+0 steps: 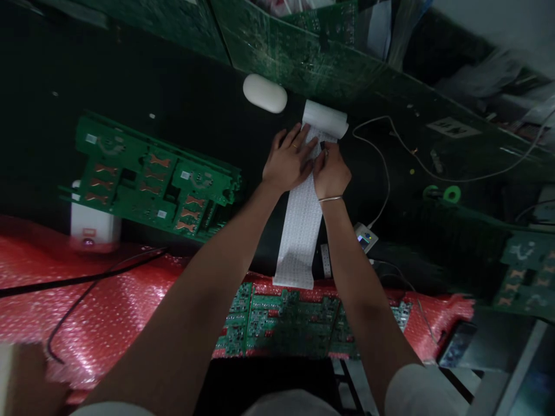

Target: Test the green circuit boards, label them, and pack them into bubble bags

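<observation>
- Pressing my left hand (288,159) flat on the label strip (301,225), fingers spread, I pinch at its surface with my right hand (330,172), just below the roll (325,119) on the dark table (195,115).
- Judged risk: picking too hard could tear or crease the strip; its free end hangs over the circuit boards (286,320) on pink bubble wrap (108,300) and could snag.
- Print on the strip is too small to read.

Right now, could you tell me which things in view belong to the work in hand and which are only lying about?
In hand:
- label strip, pressed by left hand, picked at by right hand
- its roll

Lying about:
- white oval case
- stacked green boards
- circuit board on red bubble wrap
- green tape ring
- small device with cable
</observation>
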Demonstrator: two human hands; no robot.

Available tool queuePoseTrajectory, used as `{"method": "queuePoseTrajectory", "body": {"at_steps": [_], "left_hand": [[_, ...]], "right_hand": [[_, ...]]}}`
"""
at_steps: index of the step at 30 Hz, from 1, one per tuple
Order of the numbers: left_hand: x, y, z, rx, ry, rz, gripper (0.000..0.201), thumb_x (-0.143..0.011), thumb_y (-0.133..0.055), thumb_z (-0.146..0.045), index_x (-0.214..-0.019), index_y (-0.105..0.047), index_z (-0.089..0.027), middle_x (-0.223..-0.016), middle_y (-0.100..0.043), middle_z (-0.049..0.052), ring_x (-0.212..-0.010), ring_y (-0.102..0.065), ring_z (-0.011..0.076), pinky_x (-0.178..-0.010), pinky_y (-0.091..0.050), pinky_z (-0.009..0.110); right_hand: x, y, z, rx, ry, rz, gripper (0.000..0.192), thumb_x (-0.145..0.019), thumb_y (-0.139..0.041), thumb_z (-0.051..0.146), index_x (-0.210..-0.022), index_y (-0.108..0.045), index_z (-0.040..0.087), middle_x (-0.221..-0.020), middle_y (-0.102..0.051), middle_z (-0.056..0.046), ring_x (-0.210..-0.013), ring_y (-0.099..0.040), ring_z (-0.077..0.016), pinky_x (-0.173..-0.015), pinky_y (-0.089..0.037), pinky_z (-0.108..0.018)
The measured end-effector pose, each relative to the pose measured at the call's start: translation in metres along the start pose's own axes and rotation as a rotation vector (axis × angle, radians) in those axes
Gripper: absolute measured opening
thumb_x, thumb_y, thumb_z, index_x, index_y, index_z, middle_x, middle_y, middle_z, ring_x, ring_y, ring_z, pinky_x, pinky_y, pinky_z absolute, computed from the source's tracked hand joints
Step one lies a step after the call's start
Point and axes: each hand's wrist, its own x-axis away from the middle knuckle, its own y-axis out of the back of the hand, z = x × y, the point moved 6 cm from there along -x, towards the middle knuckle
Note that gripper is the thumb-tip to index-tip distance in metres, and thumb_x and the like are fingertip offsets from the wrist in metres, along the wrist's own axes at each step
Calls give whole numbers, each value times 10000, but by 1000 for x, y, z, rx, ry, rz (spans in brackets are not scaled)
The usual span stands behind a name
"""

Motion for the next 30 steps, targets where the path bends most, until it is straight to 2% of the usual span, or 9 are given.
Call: {"method": "queuePoseTrajectory", "body": {"at_steps": [4, 10, 19, 30], "left_hand": [[0, 0, 1, 22, 4, -5, 511, -1031, -430, -446, -1489, -488, -226, -1661, -301, 89, -1551, -220, 317, -1256, -164, 560], [0, 0, 1, 21, 10, -6, 539, -1033, -428, -458, -1526, -441, -241, -1659, -307, 83, -1550, -226, 303, -1256, -173, 560], [0, 4, -1, 56, 31, 8, 557, -1048, -384, -490, -1551, -406, -253, -1665, -294, 65, -1548, -229, 313, -1259, -172, 555], [0, 3, -2, 73, 57, 0, 506, -1058, -357, -442, -1521, -457, -266, -1666, -295, 53, -1554, -213, 293, -1263, -164, 560]], "right_hand": [[-1, 0, 3, 42, -11, 25, 386, -1030, -343, 213, -1354, -549, 167, -1251, -657, -115, -1054, -660, -216, -813, -488, -297], [-3, -2, 4, 80, -10, 37, 382, -1026, -343, 216, -1344, -550, 172, -1214, -659, -121, -1007, -653, -211, -784, -474, -286], [-2, -6, 6, 94, -11, 17, 397, -1027, -306, 252, -1316, -561, 160, -1060, -689, -109, -858, -665, -201, -706, -461, -283], [1, 5, 12, 140, -88, 98, 348, -1016, -381, 238, -1309, -553, 162, -950, -702, -87, -814, -673, -202, -724, -466, -307]]}}
